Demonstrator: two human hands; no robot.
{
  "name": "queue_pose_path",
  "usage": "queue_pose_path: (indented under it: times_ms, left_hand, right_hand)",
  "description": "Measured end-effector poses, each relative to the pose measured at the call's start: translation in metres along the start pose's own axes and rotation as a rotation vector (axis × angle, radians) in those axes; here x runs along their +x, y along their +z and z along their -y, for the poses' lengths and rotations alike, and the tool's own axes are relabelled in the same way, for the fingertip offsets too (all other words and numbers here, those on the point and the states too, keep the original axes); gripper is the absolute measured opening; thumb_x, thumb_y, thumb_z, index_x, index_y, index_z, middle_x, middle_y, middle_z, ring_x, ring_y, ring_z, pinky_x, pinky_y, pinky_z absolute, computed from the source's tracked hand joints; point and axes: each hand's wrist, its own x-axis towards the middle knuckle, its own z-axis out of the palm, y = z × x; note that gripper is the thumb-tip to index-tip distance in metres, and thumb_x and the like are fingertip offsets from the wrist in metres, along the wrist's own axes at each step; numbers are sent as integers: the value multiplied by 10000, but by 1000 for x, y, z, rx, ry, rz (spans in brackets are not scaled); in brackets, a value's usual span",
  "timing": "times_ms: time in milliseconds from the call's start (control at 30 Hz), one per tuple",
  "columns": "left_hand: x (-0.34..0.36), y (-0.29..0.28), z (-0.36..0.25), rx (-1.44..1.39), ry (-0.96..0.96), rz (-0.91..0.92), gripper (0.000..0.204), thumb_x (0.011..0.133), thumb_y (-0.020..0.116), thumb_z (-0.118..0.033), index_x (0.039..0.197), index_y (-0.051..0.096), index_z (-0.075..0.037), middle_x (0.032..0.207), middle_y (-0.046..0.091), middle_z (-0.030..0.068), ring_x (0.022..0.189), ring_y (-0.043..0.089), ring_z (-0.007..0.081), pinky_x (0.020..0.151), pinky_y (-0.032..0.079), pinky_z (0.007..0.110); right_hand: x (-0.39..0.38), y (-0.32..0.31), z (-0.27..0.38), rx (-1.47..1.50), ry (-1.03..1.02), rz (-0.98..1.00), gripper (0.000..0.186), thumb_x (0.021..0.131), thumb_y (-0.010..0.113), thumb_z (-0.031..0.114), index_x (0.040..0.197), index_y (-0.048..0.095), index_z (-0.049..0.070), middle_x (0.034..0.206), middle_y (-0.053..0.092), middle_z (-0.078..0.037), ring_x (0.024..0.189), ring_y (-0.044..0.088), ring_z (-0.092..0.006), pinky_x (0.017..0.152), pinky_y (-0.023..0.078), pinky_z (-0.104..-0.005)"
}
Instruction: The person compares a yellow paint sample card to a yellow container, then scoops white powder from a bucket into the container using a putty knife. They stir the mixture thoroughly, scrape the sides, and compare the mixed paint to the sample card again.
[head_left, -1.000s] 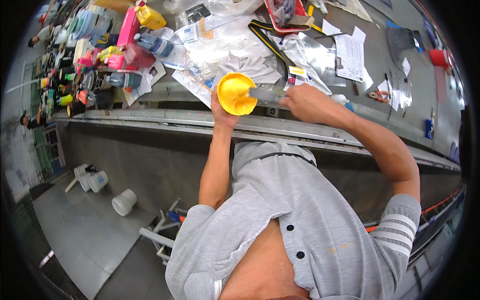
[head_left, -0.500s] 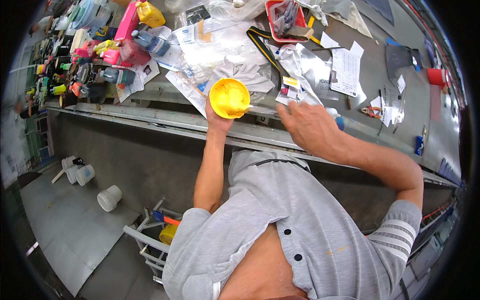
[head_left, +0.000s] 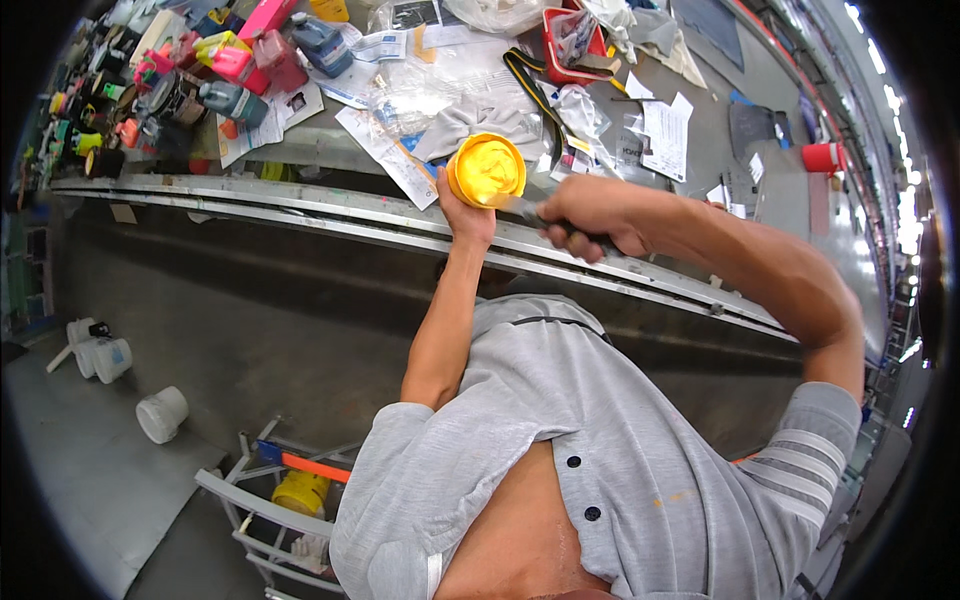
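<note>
1. Head view, the surface: a grey tabletop (head_left: pixel 710 120) crosses the upper part, its near edge finished with a pale metal rail (head_left: pixel 330 212). Coloured bottles and jugs crowd its left end, among them a blue bottle (head_left: pixel 320 45) and a pink jug (head_left: pixel 278 62). Toward the middle lie a crumpled grey cloth (head_left: pixel 470 122), a black-and-yellow strap (head_left: pixel 527 85) and a red tray (head_left: pixel 575 76); a printed sheet (head_left: pixel 665 138) and a red cylinder (head_left: pixel 823 157) are farther right.
2. Head view, the room: white buckets (head_left: pixel 162 414) lie on the floor at lower left, and a yellow bucket (head_left: pixel 300 494) sits within a grey metal frame (head_left: pixel 245 495).
3. Head view, the hands: the left hand (head_left: pixel 465 212) is wrapped around a yellow tub (head_left: pixel 453 180) of yellow paste (head_left: pixel 488 170), open side up, above the near edge, just below the cloth; most fingers are hidden. The right hand (head_left: pixel 592 217) grips the dark handle of a flat-bladed scraper (head_left: pixel 524 210), elbow bent outward; the blurred blade points left and meets the tub's lower right rim.
</note>
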Motion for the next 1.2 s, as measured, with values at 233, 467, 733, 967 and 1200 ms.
queue_pose_path:
  times_ms: [233,467,733,967,1200]
  left_hand:
    - [-20,7,-72,63,-319,143,542,1020,346,-489,1312,548,-80,1272,618,111,1176,602,270,1013,490,441]
    - [-39,9,-107,133,-560,286,526,1021,359,-427,1328,519,-32,1283,612,144,1178,605,302,1011,495,476]
    - [-45,-16,-100,-198,-60,50,537,999,386,-470,1291,558,-55,1265,622,128,1200,585,282,1011,478,467]
    - [-45,-18,-120,-102,-50,206,519,1002,412,-457,1283,564,-48,1269,627,110,1201,579,280,1073,423,443]
    - [-45,-14,-136,-45,-174,218,578,989,413,-512,1311,544,-50,1284,609,116,1195,575,281,1061,420,459]
  right_hand:
    - [-42,2,9,-1468,-455,-491,196,947,555,193,1042,646,47,718,594,-41,549,557,-160,501,458,-349]
    - [-36,63,81,-2532,-1122,-652,200,826,652,228,1014,697,178,1038,569,30,1037,518,-135,772,426,-260]
    - [-2,57,37,-1335,-396,-185,216,903,529,131,790,634,-19,552,528,-57,457,507,-152,419,389,-340]
    - [17,41,-9,-1254,-631,-735,283,912,579,247,874,717,3,820,705,-214,768,699,-394,711,543,-491]
    - [50,31,-22,-1091,-514,-567,316,929,576,288,998,687,1,954,694,-240,865,666,-442,777,531,-494]
